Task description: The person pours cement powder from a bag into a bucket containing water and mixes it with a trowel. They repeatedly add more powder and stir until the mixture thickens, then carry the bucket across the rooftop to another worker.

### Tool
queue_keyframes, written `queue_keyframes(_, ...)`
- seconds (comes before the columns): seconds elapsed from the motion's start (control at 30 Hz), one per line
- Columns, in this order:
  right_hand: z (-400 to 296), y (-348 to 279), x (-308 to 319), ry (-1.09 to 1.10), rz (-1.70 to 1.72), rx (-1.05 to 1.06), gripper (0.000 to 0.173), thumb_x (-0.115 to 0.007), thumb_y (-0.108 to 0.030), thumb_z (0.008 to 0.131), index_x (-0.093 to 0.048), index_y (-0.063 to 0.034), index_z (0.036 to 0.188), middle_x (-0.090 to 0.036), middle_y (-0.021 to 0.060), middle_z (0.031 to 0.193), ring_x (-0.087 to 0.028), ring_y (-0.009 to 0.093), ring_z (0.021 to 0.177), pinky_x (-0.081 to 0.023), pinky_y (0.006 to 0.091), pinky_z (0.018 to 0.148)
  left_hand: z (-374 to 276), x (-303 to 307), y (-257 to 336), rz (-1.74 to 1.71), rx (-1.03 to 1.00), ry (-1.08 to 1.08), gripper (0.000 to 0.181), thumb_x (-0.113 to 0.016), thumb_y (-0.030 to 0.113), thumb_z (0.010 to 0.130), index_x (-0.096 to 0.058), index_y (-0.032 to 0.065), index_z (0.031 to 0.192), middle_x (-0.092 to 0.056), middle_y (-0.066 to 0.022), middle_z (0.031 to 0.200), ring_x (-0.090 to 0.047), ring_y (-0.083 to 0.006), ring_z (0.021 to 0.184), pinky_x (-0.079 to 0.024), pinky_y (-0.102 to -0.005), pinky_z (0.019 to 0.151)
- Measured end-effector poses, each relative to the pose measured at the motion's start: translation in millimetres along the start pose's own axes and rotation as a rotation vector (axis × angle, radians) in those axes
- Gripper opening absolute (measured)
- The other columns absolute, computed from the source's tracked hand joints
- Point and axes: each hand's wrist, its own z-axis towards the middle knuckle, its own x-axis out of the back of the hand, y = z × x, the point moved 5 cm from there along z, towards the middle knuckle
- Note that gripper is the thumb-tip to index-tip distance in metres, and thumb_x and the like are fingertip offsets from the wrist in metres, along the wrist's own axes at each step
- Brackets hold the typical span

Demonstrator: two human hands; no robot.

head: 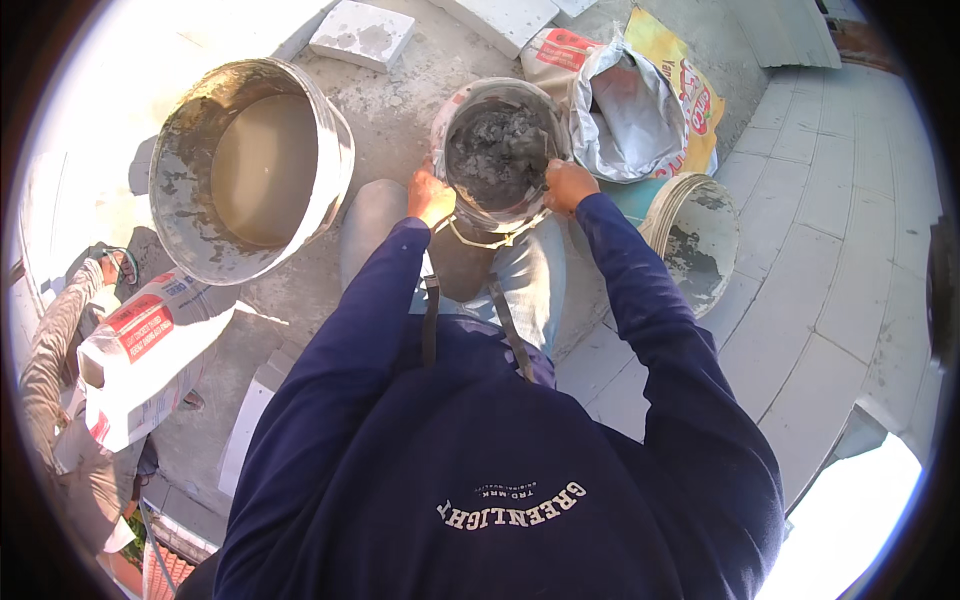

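A bucket stands in front of my knees, its mouth facing up. Wet grey mortar, lumpy on top, lies inside it. My left hand grips the rim on the left side. On the right side, my right hand holds the rim with its fingers at the edge. The wire handle hangs down on the side toward me. Just beyond my right hand is an opened bag with a silvery lining.
A large bucket of murky water stands at left. Another person is beside an upright cement bag. A mortar-stained bucket lies tipped at right. White blocks lie at the back. A block wall runs along the right.
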Motion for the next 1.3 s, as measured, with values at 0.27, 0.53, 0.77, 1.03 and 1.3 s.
queue_keyframes(0.27,-7.6,-84.9,-72.8,-0.143,-0.313,0.279,0.022,-0.06,-0.009,0.077,-0.068,-0.0021,0.096,-0.068,0.0202,0.095,-0.068,0.036,0.091,-0.055,0.0456,0.079,-12.6,11.7,7.9,0.037,-0.134,0.21,0.037,-0.057,0.003,0.068,-0.058,-0.0082,0.103,-0.064,-0.0299,0.086,-0.063,-0.0455,0.089,-0.049,-0.0468,0.082)
queue_keyframes(0.53,26.3,-42.2,33.7,0.058,-0.398,0.134,0.02,-0.054,-0.011,0.084,-0.07,-0.0067,0.095,-0.071,0.016,0.094,-0.069,0.032,0.093,-0.054,0.0436,0.083,-10.7,14.4,23.5,-0.128,-0.007,0.019,0.047,-0.054,-0.006,0.07,-0.054,-0.0098,0.117,-0.064,-0.0315,0.093,-0.062,-0.0464,0.093,-0.048,-0.0462,0.083)
queue_keyframes(0.77,1.8,-71.9,-41.7,-0.131,-0.543,0.301,0.019,-0.055,-0.014,0.086,-0.073,-0.0133,0.094,-0.072,0.0093,0.092,-0.069,0.027,0.091,-0.055,0.0383,0.079,-8.2,8.2,2.8,-0.093,-0.015,0.108,0.051,-0.055,-0.006,0.072,-0.052,-0.0125,0.122,-0.064,-0.0319,0.095,-0.06,-0.0482,0.096,-0.047,-0.045,0.088)
queue_keyframes(1.03,62.9,-66.7,40.7,0.156,-0.986,0.542,0.015,-0.063,-0.01,0.079,-0.072,-0.0121,0.091,-0.064,0.0102,0.091,-0.068,0.024,0.085,-0.057,0.0349,0.056,-4.4,-2.7,-8.5,-0.224,0.06,-0.04,0.059,-0.061,-0.005,0.075,-0.05,-0.0005,0.134,-0.067,-0.0169,0.091,-0.064,-0.023,0.077,-0.051,-0.0333,0.07)
queue_keyframes(1.3,60.2,-39.3,-12.5,-0.278,-0.495,0.178,0.022,-0.06,-0.012,0.081,-0.066,-0.0042,0.101,-0.068,0.0225,0.104,-0.068,0.031,0.096,-0.054,0.0386,0.08,-7.2,-3.5,-4.7,-0.103,0.01,0.1,0.062,-0.06,-0.005,0.071,-0.049,-0.0061,0.132,-0.066,-0.02,0.088,-0.064,-0.0224,0.078,-0.05,-0.0309,0.071)
